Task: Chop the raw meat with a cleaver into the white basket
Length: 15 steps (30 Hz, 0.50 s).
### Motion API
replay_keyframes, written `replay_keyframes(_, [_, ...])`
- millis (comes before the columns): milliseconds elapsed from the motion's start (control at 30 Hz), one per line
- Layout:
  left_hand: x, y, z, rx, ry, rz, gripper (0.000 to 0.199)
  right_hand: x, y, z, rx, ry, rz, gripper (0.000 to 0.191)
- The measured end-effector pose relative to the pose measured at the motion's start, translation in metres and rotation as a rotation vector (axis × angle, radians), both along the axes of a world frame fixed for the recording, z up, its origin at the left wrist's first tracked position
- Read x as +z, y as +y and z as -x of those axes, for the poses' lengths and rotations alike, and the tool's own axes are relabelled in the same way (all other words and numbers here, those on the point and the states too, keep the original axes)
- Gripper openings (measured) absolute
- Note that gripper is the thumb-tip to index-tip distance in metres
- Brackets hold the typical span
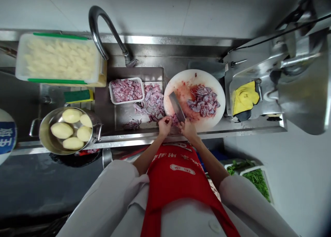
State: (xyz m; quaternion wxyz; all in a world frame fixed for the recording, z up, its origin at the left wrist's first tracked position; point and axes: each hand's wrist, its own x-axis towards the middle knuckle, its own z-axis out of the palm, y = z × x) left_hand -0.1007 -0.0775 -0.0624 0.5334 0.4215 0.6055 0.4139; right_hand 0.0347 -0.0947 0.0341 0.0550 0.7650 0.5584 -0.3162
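A round white cutting board (169,107), stained red, holds a pile of raw meat pieces (207,101) on its right half. My right hand (189,128) is closed round the handle end of a cleaver (177,105), whose wide blade points up and left over the board. Just left of it, at the board's lower edge, my left hand (165,126) has its fingers pinched beside a small piece of meat (175,120); what is between the fingertips is too small to tell. More raw meat (153,101) lies in the sink beside a white basket (142,89) of cut pieces.
A metal faucet (111,27) arches over the sink's back left. Left stand a lidded tub (60,59), a green sponge (77,96) and a pot (45,132) of peeled potatoes. A metal slicing machine (302,89) with a yellow cloth (245,96) is at right. Baskets of greens (257,183) sit below.
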Motion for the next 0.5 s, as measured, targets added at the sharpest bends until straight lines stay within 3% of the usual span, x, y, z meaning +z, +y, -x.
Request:
replay_keyframes(100, [0.008, 0.004, -0.004, -0.016, 0.121, -0.085, 0.026, 0.0, 0.002, -0.021, 0.021, 0.048, -0.062, 0.025])
replay_keyframes(267, [0.026, 0.013, -0.019, 0.017, 0.279, -0.167, 0.022, 0.016, -0.006, -0.072, -0.038, 0.09, -0.243, 0.032])
replay_keyframes(367, [0.033, 0.003, -0.044, 0.062, 0.353, -0.207, 0.038, 0.02, -0.018, -0.105, -0.111, 0.066, -0.286, 0.038])
replay_keyframes(500, [0.027, -0.015, -0.086, -0.047, 0.575, -0.308, 0.045, 0.011, -0.032, -0.142, -0.106, 0.06, -0.261, 0.038])
